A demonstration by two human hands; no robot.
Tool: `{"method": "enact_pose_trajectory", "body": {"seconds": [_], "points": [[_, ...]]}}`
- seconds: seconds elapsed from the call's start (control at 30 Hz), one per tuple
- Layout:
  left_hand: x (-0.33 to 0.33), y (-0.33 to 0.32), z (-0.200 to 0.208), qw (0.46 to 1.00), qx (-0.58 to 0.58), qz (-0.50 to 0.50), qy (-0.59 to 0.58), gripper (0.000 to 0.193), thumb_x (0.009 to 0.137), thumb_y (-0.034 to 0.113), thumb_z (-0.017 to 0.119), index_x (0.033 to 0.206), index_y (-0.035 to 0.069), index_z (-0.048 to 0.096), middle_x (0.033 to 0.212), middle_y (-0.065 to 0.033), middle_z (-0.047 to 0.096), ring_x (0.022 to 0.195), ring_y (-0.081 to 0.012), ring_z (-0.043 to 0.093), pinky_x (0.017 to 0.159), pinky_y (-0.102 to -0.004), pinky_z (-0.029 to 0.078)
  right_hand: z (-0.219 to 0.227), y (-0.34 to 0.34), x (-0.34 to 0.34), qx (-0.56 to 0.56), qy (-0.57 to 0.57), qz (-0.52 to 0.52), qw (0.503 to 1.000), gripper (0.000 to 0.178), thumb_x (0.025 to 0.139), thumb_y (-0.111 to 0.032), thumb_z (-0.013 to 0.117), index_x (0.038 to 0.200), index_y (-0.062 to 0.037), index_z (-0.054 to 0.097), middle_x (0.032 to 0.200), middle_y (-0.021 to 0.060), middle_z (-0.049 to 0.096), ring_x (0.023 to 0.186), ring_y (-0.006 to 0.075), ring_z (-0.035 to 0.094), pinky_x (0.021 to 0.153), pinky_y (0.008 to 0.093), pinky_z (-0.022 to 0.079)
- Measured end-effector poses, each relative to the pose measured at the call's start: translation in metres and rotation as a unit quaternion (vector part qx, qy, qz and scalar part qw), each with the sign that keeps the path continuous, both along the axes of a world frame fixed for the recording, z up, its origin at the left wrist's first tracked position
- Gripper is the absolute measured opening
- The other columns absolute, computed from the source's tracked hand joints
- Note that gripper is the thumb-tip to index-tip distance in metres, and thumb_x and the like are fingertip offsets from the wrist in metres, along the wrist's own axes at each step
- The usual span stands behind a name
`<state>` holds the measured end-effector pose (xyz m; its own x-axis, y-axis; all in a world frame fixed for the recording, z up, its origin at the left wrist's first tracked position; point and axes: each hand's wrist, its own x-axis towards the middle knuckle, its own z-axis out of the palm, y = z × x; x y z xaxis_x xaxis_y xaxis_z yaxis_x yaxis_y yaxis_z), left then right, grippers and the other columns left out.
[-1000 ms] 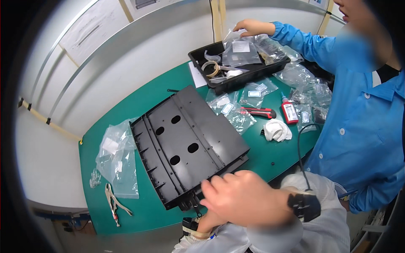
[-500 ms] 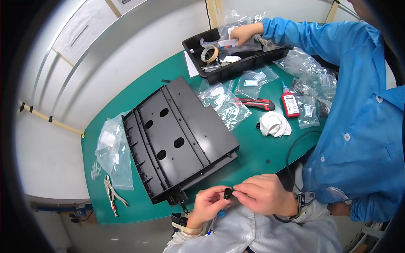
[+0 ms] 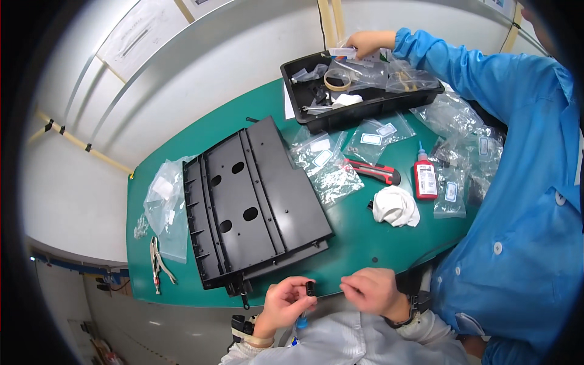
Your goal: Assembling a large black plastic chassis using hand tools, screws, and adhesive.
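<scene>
My left hand pinches a small black cylindrical part upright between thumb and fingers, just past the table's near edge. Below that hand a small blue piece shows; whether the hand holds it too is unclear. My right hand hovers a short way to the right, fingers curled and pressed together. Anything inside them is hidden. Beyond my hands lies a large black metal housing with several oval holes, on the green table.
Locking pliers and a plastic bag lie left. Past the housing are a utility knife, a white cloth, a red glue bottle and a black bin. A co-worker's hand reaches into the bin from the right.
My right hand has drawn away from the black part, which stays in my left hand. The co-worker's hand has lifted a bag slightly in the bin. The whole view has shifted.
</scene>
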<state>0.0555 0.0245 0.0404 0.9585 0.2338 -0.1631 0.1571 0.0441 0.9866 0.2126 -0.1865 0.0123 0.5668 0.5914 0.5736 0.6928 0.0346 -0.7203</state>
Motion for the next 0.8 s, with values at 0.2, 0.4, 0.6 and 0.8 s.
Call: {"method": "enact_pose_trajectory", "body": {"seconds": [0.2, 0.4, 0.6, 0.8], "points": [[0.001, -0.003, -0.003, 1.0, 0.014, 0.018, -0.003, 0.03, 0.094, -0.003, 0.073, 0.122, -0.008, 0.064, 0.084, -0.0092, 0.075, 0.073, -0.0127, 0.074, 0.066, -0.0256, 0.06, -0.005, -0.003, 0.001, -0.015, -0.016, 0.009, 1.0, 0.016, 0.078, -0.008, 0.084, 0.091, -0.0064, 0.076, 0.077, 0.0048, 0.071, 0.062, 0.0218, 0.068, 0.054, 0.0329, 0.053], [0.005, -0.003, -0.001, 1.0, 0.014, 0.012, -0.008, 0.034, 0.093, -0.004, 0.076, 0.126, -0.008, 0.065, 0.082, -0.0005, 0.067, 0.073, -0.0075, 0.069, 0.063, -0.0228, 0.056, 0.001, -0.002, 0.005, -0.011, -0.015, 0.009, 1.0, 0.017, 0.077, -0.005, 0.084, 0.091, -0.0056, 0.076, 0.075, 0.0059, 0.071, 0.061, 0.0224, 0.069, 0.053, 0.0325, 0.053], [0.003, -0.005, -0.001, 0.999, 0.04, 0.004, -0.01, 0.036, 0.093, -0.001, 0.079, 0.127, -0.005, 0.066, 0.083, 0.0003, 0.066, 0.071, -0.0049, 0.064, 0.062, -0.0222, 0.054, 0.011, -0.002, 0.01, -0.028, 0.041, 0.03, 0.998, 0.013, 0.079, -0.005, 0.084, 0.09, -0.0041, 0.077, 0.074, 0.006, 0.072, 0.06, 0.0214, 0.069, 0.053, 0.0312, 0.053], [-0.001, -0.003, -0.005, 0.998, 0.067, -0.012, -0.01, 0.037, 0.091, -0.003, 0.08, 0.125, -0.008, 0.067, 0.083, -0.003, 0.071, 0.072, -0.0063, 0.066, 0.064, -0.0238, 0.056, 0.014, -0.001, 0.012, -0.028, 0.076, 0.033, 0.996, 0.014, 0.077, -0.002, 0.083, 0.089, -0.002, 0.076, 0.072, 0.0087, 0.071, 0.054, 0.0211, 0.065, 0.048, 0.0311, 0.048]]}}
